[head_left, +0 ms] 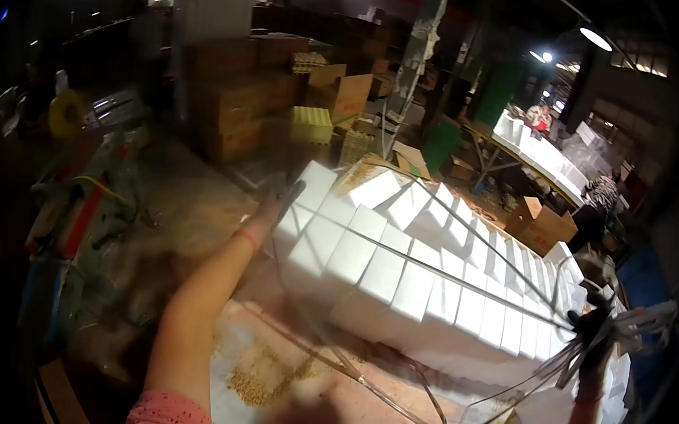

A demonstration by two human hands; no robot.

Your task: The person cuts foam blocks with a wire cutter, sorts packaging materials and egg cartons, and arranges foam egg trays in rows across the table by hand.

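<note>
A long row of white blocks [375, 264] stands side by side on a table [313, 416], with a second row of white blocks behind it. My left hand [278, 198], gloved and blurred, rests against the left end block of the front row; its fingers look stretched out. At the right end of the rows, my right hand [594, 327] wears a dark glove and is closed around a bundle of thin grey straps [640, 325]. Some straps run from there across the tops of the blocks toward the left. Other strap lengths lie loosely on the table in front.
Brown crumbs [261, 375] lie on the near tabletop. Cardboard boxes [239, 110] are stacked behind at the left, and an open carton [540, 224] stands behind the rows. A metal post [410, 73] rises beyond. Two people work near a bright far table [538, 155].
</note>
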